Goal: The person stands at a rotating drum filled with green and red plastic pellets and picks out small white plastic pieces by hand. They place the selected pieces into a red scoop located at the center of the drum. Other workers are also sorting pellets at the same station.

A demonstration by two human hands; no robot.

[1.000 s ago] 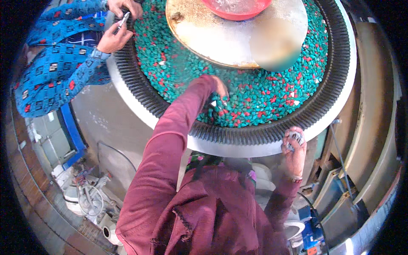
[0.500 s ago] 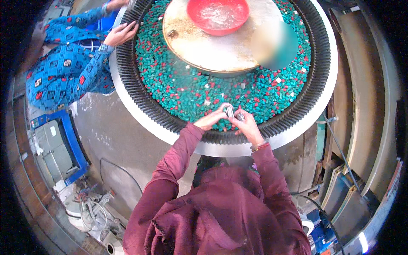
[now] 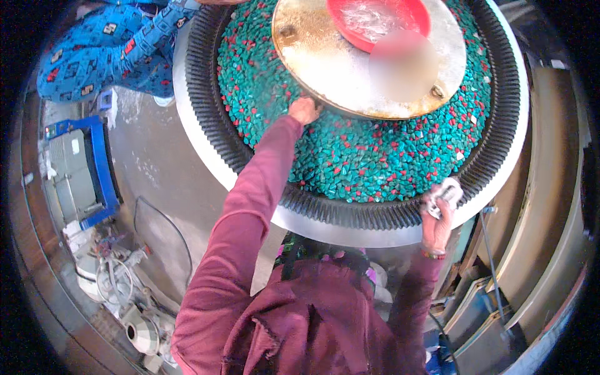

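Teal media chips (image 3: pixel 375 156), flecked with red and a few white pieces, fill a round tub with a black ribbed lining (image 3: pixel 206 106) and a pale grey-white outer rim (image 3: pixel 350 228). The centre dome (image 3: pixel 350 69) is tarnished brass-tan and carries a red basin (image 3: pixel 381 22) (its contents look whitish). A maroon sleeve (image 3: pixel 250 206) contrasts with a co-worker's blue garment (image 3: pixel 100 56) patterned in red, black and white squares; a blue-framed grey cabinet (image 3: pixel 81 169) stands on grey floor.

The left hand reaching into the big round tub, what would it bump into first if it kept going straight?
Most likely the rim of the round tan metal disc: the left hand already rests at its edge, over the teal and red pebbles.
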